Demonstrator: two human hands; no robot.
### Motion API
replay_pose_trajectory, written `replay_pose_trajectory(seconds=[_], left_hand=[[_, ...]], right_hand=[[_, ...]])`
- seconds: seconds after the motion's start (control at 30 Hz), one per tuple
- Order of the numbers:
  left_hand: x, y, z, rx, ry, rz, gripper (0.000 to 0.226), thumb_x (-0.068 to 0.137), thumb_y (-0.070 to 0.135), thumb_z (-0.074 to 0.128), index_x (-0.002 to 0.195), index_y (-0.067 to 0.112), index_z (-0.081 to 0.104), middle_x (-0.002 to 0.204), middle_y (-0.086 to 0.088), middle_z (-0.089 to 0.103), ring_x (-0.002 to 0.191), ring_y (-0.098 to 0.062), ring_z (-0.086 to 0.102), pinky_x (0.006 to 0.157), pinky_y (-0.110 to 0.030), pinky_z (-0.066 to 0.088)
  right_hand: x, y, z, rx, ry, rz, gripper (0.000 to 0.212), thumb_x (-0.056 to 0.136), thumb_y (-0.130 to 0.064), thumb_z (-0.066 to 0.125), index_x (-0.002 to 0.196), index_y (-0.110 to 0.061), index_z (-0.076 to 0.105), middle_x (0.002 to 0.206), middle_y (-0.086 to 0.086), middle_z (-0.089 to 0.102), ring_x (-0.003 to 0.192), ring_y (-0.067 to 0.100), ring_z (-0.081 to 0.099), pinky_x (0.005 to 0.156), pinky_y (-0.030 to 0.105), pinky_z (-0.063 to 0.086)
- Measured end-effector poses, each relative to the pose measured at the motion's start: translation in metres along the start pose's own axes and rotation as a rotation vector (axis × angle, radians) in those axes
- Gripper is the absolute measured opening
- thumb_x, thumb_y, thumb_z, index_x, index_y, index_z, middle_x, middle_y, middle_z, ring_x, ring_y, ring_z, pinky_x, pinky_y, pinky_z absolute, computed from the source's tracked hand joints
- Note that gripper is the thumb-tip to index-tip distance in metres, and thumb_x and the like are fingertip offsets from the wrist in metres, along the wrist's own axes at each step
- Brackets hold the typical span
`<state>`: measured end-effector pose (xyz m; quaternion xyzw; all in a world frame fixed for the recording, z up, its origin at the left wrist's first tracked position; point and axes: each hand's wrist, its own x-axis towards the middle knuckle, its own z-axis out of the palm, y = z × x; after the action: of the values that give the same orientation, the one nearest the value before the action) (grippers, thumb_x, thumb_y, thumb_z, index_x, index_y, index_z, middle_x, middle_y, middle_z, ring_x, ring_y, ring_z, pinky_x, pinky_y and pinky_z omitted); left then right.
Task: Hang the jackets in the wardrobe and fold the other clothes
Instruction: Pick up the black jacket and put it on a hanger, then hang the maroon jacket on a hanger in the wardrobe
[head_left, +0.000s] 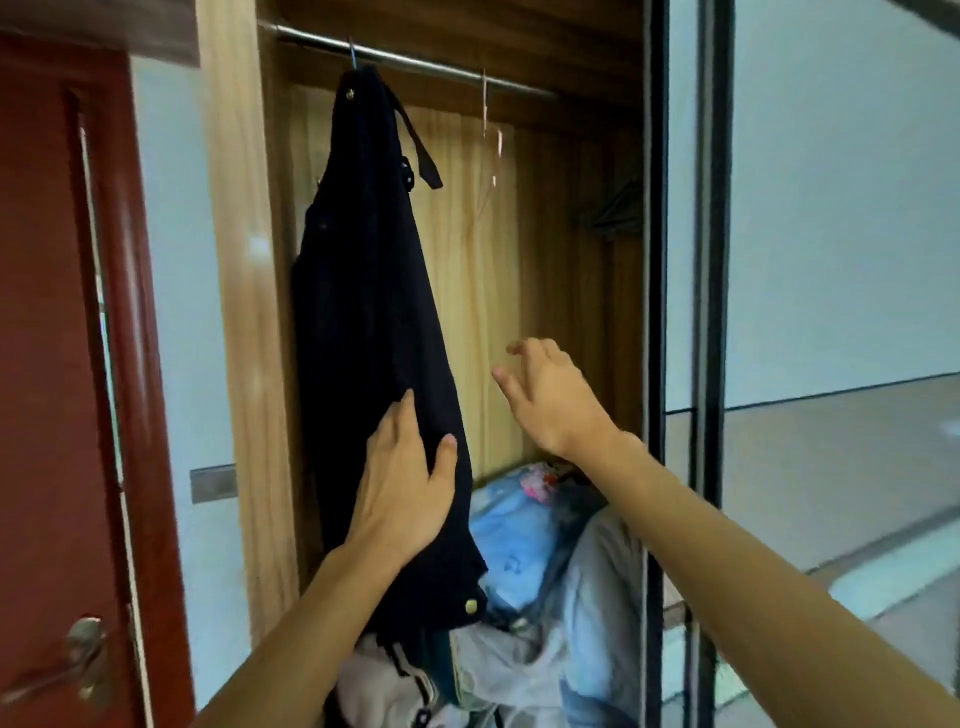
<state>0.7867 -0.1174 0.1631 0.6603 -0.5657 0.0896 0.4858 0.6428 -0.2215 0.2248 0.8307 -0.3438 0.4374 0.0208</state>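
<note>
Our left hand (405, 488) lies flat against the lower part of the dark jacket (363, 312), fingers straight, thumb spread; our right hand (550, 400) hovers just beside it, fingers loosely spread and empty. That jacket hangs from the metal rail (441, 65) at the left end of the wardrobe (561, 218); beneath lies a heap of clothes (519, 545), blue and grey; a red door (52, 364) stands further left.

Left hand (402, 483), right hand (550, 395) bare; forearms bare too (as far as visible).
</note>
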Motion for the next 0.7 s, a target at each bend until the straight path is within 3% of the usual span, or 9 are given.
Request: replay_pose_trajectory(seconds=[0.17,0.33,0.47,0.57,0.7], left_hand=[[-0.060,0.026,0.032,-0.059,-0.138,0.060,0.068,0.100,0.029,0.054,0.157,0.011,0.023,0.162,-0.012,0.028,0.148,-0.029,0.028,0.120,-0.035,0.023],[-0.099,0.061,0.070,-0.060,-0.256,0.120,0.068,0.093,0.020,0.064,0.152,0.003,0.034,0.155,-0.017,0.039,0.142,-0.033,0.037,0.118,-0.039,0.030],[-0.136,0.100,0.109,-0.069,-0.340,0.169,0.073,0.089,0.029,0.063,0.152,0.006,0.036,0.155,-0.019,0.040,0.143,-0.037,0.037,0.118,-0.047,0.031],[-0.176,0.142,0.137,-0.094,-0.403,0.204,0.071,0.090,0.021,0.068,0.151,0.003,0.037,0.154,-0.020,0.040,0.142,-0.038,0.037,0.117,-0.044,0.030],[-0.232,0.208,0.174,-0.160,-0.527,0.295,0.070,0.090,0.025,0.066,0.151,0.007,0.036,0.153,-0.016,0.042,0.141,-0.035,0.037,0.115,-0.050,0.034]], right_hand=[[-0.092,0.038,-0.037,-0.195,-0.056,0.116,0.044,0.101,-0.034,0.049,0.134,-0.004,0.050,0.130,0.018,0.053,0.117,0.039,0.053,0.099,0.048,0.043],[-0.184,0.070,-0.096,-0.314,-0.081,0.154,0.046,0.102,-0.039,0.044,0.139,-0.011,0.045,0.137,0.009,0.050,0.123,0.027,0.049,0.106,0.038,0.041],[-0.263,0.096,-0.151,-0.373,-0.080,0.222,0.047,0.102,-0.042,0.044,0.138,-0.014,0.046,0.141,0.007,0.049,0.123,0.026,0.050,0.107,0.041,0.043],[-0.324,0.111,-0.199,-0.418,-0.105,0.298,0.054,0.100,-0.051,0.044,0.142,-0.018,0.042,0.148,0.004,0.043,0.133,0.022,0.042,0.115,0.040,0.034],[-0.405,0.123,-0.268,-0.469,-0.098,0.399,0.056,0.099,-0.054,0.044,0.145,-0.022,0.037,0.156,0.001,0.032,0.141,0.019,0.027,0.118,0.034,0.018]])
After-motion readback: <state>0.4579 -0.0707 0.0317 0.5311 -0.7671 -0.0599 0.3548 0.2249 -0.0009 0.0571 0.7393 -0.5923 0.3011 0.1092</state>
